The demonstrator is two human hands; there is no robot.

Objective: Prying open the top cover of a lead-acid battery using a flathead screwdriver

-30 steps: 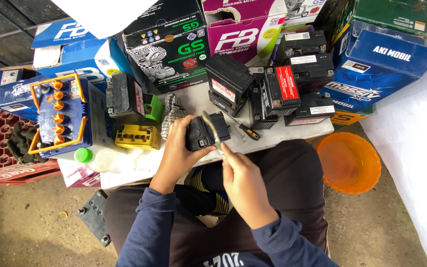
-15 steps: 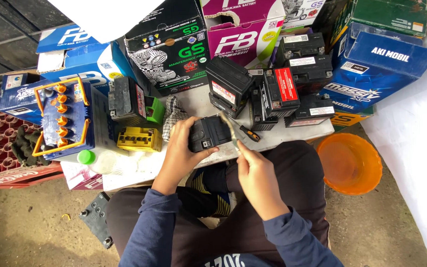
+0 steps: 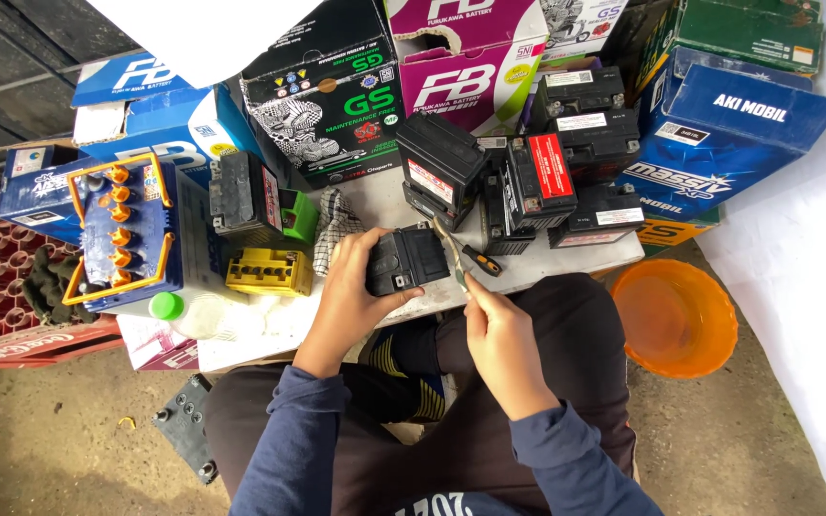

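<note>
While a small black battery (image 3: 405, 260) is gripped by the left hand (image 3: 348, 287) at the table's (image 3: 528, 272) near edge, a thin tool (image 3: 453, 250) pinched in the right hand (image 3: 497, 330) is angled up-left to its right side.

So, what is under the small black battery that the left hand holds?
Under the battery, held by the left hand, the edge of the white table shows. The battery covers what lies directly below it. The right hand holds a screwdriver beside it.
</note>
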